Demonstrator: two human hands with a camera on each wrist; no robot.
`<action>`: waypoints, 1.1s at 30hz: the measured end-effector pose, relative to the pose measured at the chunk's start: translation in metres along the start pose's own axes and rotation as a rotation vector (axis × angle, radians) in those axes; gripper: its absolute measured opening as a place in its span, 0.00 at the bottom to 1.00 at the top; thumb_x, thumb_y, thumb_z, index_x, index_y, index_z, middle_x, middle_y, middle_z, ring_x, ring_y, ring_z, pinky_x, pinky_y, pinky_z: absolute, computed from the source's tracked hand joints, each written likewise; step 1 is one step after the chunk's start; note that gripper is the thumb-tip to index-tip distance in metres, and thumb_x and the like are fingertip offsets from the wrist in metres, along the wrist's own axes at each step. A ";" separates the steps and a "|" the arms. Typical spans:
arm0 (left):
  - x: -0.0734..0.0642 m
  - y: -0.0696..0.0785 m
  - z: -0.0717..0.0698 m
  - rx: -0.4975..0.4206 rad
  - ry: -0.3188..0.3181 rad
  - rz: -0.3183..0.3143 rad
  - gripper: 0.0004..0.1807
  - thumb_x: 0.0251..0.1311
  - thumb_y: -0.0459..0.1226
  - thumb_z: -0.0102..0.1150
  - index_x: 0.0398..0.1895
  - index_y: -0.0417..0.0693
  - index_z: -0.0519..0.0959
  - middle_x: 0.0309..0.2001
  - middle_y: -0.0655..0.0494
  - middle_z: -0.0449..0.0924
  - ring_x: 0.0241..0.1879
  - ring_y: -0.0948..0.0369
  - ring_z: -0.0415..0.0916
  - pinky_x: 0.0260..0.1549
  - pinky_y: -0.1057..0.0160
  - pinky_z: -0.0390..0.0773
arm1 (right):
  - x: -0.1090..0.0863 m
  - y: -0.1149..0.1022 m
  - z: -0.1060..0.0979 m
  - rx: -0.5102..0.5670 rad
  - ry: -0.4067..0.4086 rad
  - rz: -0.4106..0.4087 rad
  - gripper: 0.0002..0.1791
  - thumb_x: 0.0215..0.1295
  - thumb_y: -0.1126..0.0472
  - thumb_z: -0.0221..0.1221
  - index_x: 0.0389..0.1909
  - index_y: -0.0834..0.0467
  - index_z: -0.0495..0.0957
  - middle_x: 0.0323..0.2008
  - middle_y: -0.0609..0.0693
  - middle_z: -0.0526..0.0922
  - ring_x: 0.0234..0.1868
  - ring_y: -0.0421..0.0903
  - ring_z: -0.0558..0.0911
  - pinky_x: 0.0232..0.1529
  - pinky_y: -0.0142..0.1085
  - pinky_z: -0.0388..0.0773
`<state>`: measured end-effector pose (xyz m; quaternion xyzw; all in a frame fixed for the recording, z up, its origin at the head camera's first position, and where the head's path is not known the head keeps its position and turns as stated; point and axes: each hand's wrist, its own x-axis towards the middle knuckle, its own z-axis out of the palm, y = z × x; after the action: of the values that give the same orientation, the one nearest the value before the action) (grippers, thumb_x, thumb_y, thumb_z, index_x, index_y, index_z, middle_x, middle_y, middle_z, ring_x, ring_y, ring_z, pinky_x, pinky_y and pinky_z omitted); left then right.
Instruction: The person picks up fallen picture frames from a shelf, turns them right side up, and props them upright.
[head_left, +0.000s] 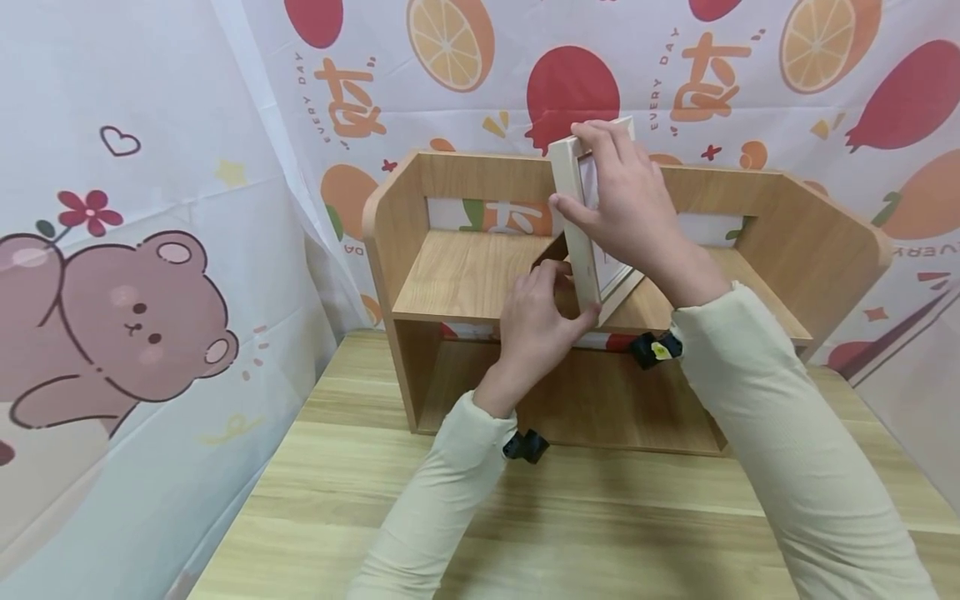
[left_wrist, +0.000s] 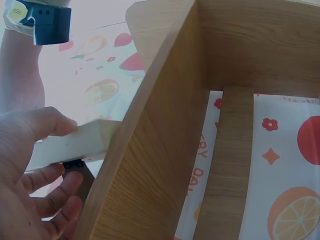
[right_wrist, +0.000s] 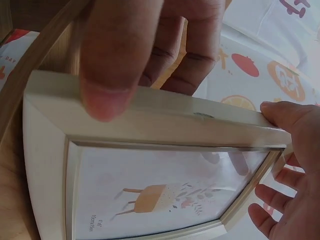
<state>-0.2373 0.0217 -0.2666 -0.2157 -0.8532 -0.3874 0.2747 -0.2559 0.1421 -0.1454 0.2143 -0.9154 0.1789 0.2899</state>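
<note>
A cream picture frame (head_left: 577,225) stands tilted at the front edge of the shelf unit's upper board (head_left: 465,271). A print under its glass (right_wrist: 165,195) shows in the right wrist view. My right hand (head_left: 628,196) grips the frame high up, thumb on the side edge and fingers over the top. Lower down, my left hand (head_left: 536,321) holds the same side edge, its thumb in front and its fingers behind. In the left wrist view, a dark flat piece (left_wrist: 82,180) shows behind the frame, partly hidden by the left fingers (left_wrist: 57,192).
The two-tier wooden shelf unit (head_left: 390,242) stands on a wood-grain table (head_left: 337,500), with raised side panels and a back rail. Fruit-print cloth (head_left: 510,50) hangs behind it, and a bear-print cloth (head_left: 142,317) covers the left side. Each wrist wears a black camera (head_left: 525,447).
</note>
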 end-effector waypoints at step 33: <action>0.006 -0.012 -0.014 -0.175 -0.114 -0.112 0.26 0.53 0.40 0.68 0.54 0.46 0.72 0.42 0.51 0.80 0.40 0.56 0.75 0.37 0.62 0.73 | 0.013 0.009 -0.008 0.010 -0.041 -0.011 0.36 0.65 0.48 0.59 0.71 0.53 0.60 0.69 0.55 0.61 0.69 0.58 0.59 0.66 0.56 0.53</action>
<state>-0.2447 0.0042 -0.2615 -0.2126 -0.8410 -0.4623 0.1839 -0.2664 0.1497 -0.1328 0.2243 -0.9192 0.1773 0.2709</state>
